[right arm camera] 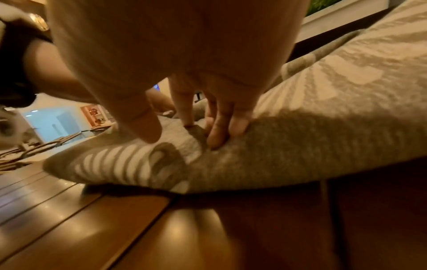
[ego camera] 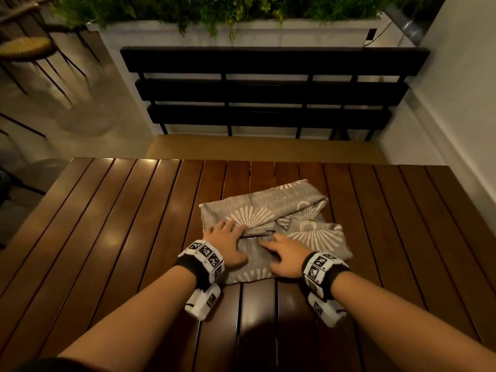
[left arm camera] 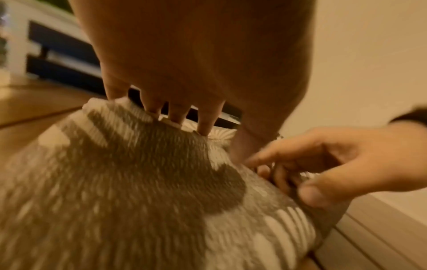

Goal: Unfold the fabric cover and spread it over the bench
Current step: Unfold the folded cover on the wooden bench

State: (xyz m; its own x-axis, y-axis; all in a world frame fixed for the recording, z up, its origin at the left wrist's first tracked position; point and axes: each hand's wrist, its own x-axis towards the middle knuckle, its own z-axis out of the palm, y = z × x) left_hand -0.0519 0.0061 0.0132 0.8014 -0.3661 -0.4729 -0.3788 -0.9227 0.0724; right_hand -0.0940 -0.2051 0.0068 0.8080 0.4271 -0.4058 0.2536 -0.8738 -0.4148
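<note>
The folded fabric cover [ego camera: 303, 200] lies right of centre near the near edge of the surface [ego camera: 107, 224], the left hand [ego camera: 222, 247] pressing it flat-fingered, probably as an anchor, while the right hand [ego camera: 285, 260] sets its fingertips at 1 fold, grip not discernible.

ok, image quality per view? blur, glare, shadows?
Head: sharp at the cover, smeared at the left edge, dim warm light, glare patches on the table. Left wrist: motion blur smears the cover and the right hand. Right wrist: milder blur, hand shadow on the cover, glare on the table.
</note>
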